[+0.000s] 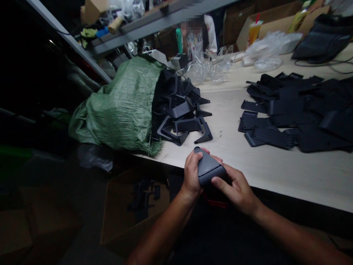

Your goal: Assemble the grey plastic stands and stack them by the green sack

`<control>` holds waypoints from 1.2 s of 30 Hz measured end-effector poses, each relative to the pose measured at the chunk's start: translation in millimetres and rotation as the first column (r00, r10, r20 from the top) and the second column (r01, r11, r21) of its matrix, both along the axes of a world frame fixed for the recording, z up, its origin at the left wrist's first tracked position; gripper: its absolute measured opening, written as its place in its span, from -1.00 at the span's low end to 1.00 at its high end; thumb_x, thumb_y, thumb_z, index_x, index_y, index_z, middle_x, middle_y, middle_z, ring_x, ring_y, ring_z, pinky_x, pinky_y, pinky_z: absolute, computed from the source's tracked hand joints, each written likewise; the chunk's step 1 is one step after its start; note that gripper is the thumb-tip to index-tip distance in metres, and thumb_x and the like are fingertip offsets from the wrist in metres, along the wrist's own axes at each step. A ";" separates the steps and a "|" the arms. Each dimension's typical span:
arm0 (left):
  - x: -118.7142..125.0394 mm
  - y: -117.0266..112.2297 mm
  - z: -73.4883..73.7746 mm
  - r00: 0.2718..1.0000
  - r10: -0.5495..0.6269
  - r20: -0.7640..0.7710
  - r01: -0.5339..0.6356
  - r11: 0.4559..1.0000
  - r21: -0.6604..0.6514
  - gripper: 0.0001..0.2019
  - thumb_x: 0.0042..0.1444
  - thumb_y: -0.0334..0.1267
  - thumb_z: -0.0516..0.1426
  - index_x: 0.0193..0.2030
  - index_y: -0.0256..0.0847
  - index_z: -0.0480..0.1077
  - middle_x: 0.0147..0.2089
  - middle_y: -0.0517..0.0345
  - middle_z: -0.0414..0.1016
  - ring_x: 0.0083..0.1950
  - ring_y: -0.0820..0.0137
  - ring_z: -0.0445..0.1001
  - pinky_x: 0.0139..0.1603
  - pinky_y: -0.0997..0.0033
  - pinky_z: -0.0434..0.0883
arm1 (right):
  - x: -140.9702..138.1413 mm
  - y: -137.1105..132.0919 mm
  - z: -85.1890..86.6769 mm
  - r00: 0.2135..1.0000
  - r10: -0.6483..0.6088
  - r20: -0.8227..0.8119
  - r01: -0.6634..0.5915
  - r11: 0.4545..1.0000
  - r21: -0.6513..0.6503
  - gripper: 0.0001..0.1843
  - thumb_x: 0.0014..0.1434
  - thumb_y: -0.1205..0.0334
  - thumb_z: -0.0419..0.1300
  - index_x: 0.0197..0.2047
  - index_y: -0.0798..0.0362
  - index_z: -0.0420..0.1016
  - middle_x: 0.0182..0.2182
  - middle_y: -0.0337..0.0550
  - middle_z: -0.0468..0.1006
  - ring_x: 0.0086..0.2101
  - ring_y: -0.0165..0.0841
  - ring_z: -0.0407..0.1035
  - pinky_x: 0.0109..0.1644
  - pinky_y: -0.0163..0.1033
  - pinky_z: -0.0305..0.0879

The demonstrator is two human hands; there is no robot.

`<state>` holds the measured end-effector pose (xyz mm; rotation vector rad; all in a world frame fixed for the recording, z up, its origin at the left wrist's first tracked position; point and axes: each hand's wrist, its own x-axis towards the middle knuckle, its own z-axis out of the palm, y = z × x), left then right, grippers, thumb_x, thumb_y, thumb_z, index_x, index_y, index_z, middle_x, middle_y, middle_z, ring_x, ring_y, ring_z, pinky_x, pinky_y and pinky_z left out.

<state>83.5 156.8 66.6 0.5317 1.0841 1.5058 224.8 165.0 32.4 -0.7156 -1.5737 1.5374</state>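
Dark grey part [209, 162], held up near the front edge of the tabletop [226, 127]. Grip: left hand [191, 172] holds its side, thumb by the narrow tip [196, 149]; right hand [239, 187] holds the rounded broad end [209, 178]. I'd judge it light, stiff, slightly slippery; slotted seam [210, 170] perhaps weakest. Best hold: side edges.

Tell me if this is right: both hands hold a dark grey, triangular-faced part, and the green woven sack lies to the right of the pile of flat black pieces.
Wrong side: the head view shows the green woven sack left of the pile of flat black pieces. The left hand and right hand hold the dark grey, triangular-faced part.
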 end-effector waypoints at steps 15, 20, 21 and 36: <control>-1.7 0.9 18.6 0.995 -0.063 -0.084 0.080 0.972 0.223 -0.81 0.33 -0.20 0.01 -0.13 -0.19 0.40 -0.34 0.01 0.67 -0.10 0.10 0.64 0.18 0.04 0.43 | -3.5 -4.5 37.6 0.997 -0.016 -0.082 0.003 0.988 -0.157 -0.51 0.31 0.02 0.38 0.25 -0.04 0.56 0.30 -0.15 0.49 0.36 -0.01 0.22 0.53 0.02 -0.05; -2.4 -3.9 24.7 0.989 -0.048 -0.142 0.072 0.982 0.175 -0.81 0.32 -0.19 0.02 -0.13 -0.19 0.42 -0.34 0.02 0.67 -0.08 0.10 0.63 0.13 0.09 0.46 | -4.4 -9.8 40.7 0.990 -0.025 -0.135 -0.002 0.981 -0.195 -0.50 0.30 0.07 0.39 0.27 -0.05 0.54 0.30 -0.15 0.49 0.39 -0.06 0.18 0.54 -0.03 -0.05; -2.9 -3.9 24.9 0.989 -0.037 -0.146 0.062 0.984 0.165 -0.81 0.32 -0.19 0.02 -0.12 -0.19 0.42 -0.34 0.02 0.66 -0.08 0.10 0.63 0.11 0.11 0.46 | -5.0 -8.2 40.1 0.989 -0.022 -0.143 -0.007 0.980 -0.198 -0.49 0.30 0.06 0.39 0.27 -0.05 0.54 0.30 -0.15 0.49 0.38 -0.06 0.19 0.54 -0.03 -0.06; -27.5 27.8 12.0 0.902 0.083 0.424 0.007 0.979 -0.206 -0.92 0.12 -0.27 0.19 -0.26 -0.21 0.41 -0.45 0.05 0.55 -0.35 0.15 0.61 -0.21 0.15 0.57 | 10.3 44.9 -27.2 0.981 0.149 0.122 -0.117 0.964 -0.238 -0.34 -0.03 -0.22 0.52 0.09 -0.09 0.70 -0.01 -0.05 0.66 0.01 0.04 0.50 0.09 0.01 0.43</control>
